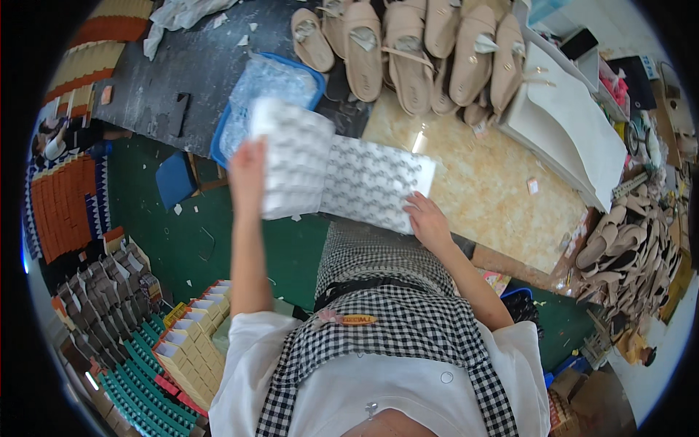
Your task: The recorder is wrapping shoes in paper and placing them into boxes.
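Note:
A white sheet (375,182) with rows of grey printed marks lies on the near edge of the table. My right hand (429,222) is at its right end, fingers bent over the edge and holding it. My left hand (247,171) is closed on the left edge of a raised white patterned sheet (295,160). That raised part tilts up beside the flat one and is smeared by motion. Whether the two are joined, I cannot tell. Behind the left hand stands a blue tray (318,81) with crumpled clear plastic in it.
Beige slip-on shoes (362,65) stand in a row at the table's back. A white box (553,120) is to the right, near a heap of beige shoes (626,255). A black flat object (179,114) lies on the dark tabletop (145,80). Stacked boxes (193,339) stand lower left.

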Action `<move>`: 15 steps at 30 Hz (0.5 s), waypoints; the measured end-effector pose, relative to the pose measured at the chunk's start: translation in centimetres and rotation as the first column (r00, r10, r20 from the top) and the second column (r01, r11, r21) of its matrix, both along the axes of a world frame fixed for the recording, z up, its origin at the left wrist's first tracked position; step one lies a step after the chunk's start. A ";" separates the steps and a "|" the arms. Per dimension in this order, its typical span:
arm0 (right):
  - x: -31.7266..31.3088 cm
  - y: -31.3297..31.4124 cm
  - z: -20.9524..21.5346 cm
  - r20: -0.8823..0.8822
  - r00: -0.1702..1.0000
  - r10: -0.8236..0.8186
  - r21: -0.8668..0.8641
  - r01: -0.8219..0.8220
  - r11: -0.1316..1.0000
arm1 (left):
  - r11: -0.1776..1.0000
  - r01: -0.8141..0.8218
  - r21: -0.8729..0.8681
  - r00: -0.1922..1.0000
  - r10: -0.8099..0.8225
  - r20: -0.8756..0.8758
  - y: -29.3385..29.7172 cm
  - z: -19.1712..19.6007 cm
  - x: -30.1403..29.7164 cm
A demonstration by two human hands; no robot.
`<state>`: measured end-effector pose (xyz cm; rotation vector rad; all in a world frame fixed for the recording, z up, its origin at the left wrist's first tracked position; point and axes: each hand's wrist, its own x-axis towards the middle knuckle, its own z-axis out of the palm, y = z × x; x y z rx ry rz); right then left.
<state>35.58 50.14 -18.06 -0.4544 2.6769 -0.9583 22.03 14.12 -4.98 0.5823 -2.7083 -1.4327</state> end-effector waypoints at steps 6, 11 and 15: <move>-2.5 -3.1 2.1 0.243 0.970 -0.032 0.230 -0.025 0.973 | 0.962 -0.141 0.235 0.947 0.200 -0.251 -12.0 12.8 -4.7; -13.8 -17.7 11.6 0.620 0.782 -0.064 -0.528 0.477 0.703 | 0.972 0.235 0.026 0.965 -0.230 -0.126 -8.2 5.6 -6.0; -18.7 -24.2 12.2 0.597 0.798 -0.084 -0.601 0.514 0.611 | 0.943 0.328 -0.053 0.906 -0.330 -0.265 -5.5 2.7 -7.0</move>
